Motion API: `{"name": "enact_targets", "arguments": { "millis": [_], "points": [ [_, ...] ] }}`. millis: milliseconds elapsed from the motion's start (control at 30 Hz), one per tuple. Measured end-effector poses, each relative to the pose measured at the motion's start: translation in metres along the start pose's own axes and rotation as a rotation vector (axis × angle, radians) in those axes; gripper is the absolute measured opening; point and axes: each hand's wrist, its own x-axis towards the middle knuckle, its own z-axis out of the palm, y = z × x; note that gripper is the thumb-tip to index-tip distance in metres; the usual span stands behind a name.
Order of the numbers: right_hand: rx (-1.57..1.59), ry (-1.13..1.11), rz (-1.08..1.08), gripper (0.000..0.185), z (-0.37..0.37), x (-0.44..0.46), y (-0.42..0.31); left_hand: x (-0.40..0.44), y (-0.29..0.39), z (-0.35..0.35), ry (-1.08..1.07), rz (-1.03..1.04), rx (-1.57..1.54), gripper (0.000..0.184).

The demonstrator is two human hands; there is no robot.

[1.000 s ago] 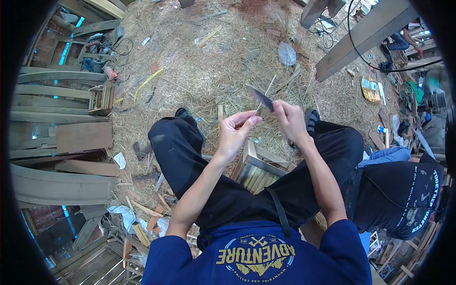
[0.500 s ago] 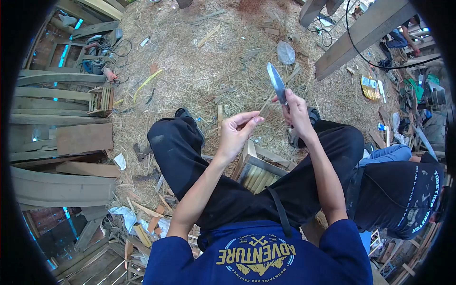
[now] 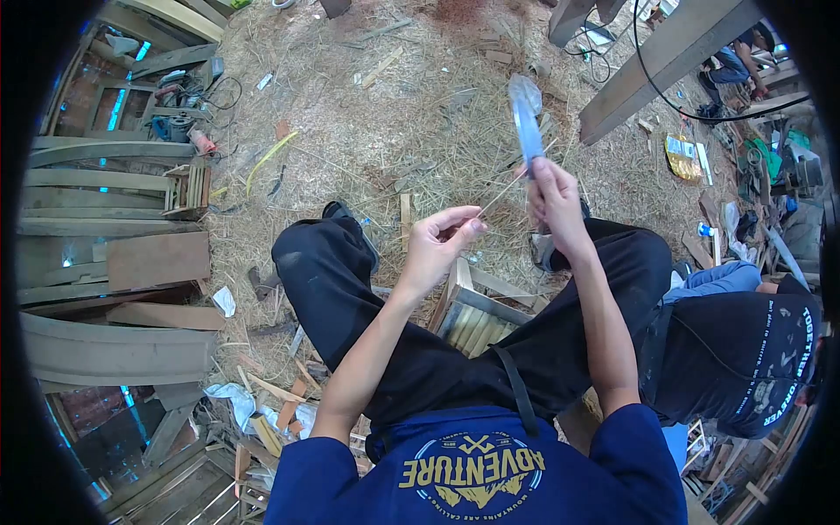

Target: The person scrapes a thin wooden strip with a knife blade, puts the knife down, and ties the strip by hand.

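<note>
Between my knees, my left hand [image 3: 442, 248] pinches one end of a thin wooden stick [image 3: 500, 194], which slants up to the right. My right hand [image 3: 556, 203] is closed round the handle of a knife [image 3: 527, 127]. Its broad blade points away from me and looks slightly blurred. The stick's far part meets the knife near the base of the blade; whether the edge cuts into it I cannot tell. Below my hands, a small slatted wooden piece [image 3: 477, 328] stands between my thighs.
Shavings and straw cover the ground [image 3: 350, 131]. Curved boards [image 3: 114, 346] are stacked at left, near a slatted wooden block [image 3: 186, 188]. A thick beam [image 3: 669, 70] slants at upper right, with a black cable. Another person [image 3: 735, 359] sits close at my right.
My right hand has moved slightly right and the knife has turned more upright, its blade now meeting the stick. The left hand has barely moved.
</note>
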Motion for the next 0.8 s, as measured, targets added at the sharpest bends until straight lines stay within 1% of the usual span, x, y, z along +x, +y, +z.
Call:
{"name": "enact_targets", "arguments": {
  "millis": [100, 167, 267, 367, 467, 500, 600, 700, 767, 800],
  "points": [
    [0.042, 0.105, -0.055, 0.04, -0.005, 0.001, -0.006, 0.004, -0.008, -0.006, -0.026, 0.074, -0.024, 0.025],
    [0.068, 0.122, -0.066, 0.042, -0.008, 0.002, -0.004, 0.004, -0.008, -0.009, -0.046, 0.07, -0.008, 0.024],
    [-0.03, 0.113, -0.055, 0.039, -0.003, -0.003, -0.006, 0.004, -0.006, -0.01, -0.056, 0.086, 0.029, 0.023],
    [-0.287, 0.083, -0.108, 0.035, 0.007, -0.005, 0.003, 0.004, -0.008, -0.011, -0.034, 0.099, 0.016, 0.023],
    [-0.589, 0.056, -0.241, 0.029, 0.012, -0.007, 0.011, 0.006, -0.01, -0.01, -0.026, 0.116, -0.031, 0.023],
    [-0.557, 0.084, -0.176, 0.028, 0.016, -0.009, 0.003, 0.005, -0.01, -0.011, -0.024, 0.124, -0.046, 0.023],
    [-0.547, 0.144, -0.137, 0.027, 0.01, -0.005, 0.003, 0.003, -0.007, -0.011, -0.012, 0.15, -0.009, 0.024],
    [-0.691, 0.019, -0.22, 0.027, 0.021, -0.015, 0.005, 0.001, 0.0, -0.009, -0.01, 0.053, -0.034, 0.025],
    [-0.809, -0.082, -0.247, 0.027, 0.029, -0.023, 0.003, 0.001, 0.0, -0.008, 0.001, 0.032, -0.086, 0.026],
    [-0.796, -0.069, -0.289, 0.027, 0.032, -0.023, 0.005, 0.001, 0.0, -0.008, 0.008, 0.021, -0.112, 0.026]
  ]
}}
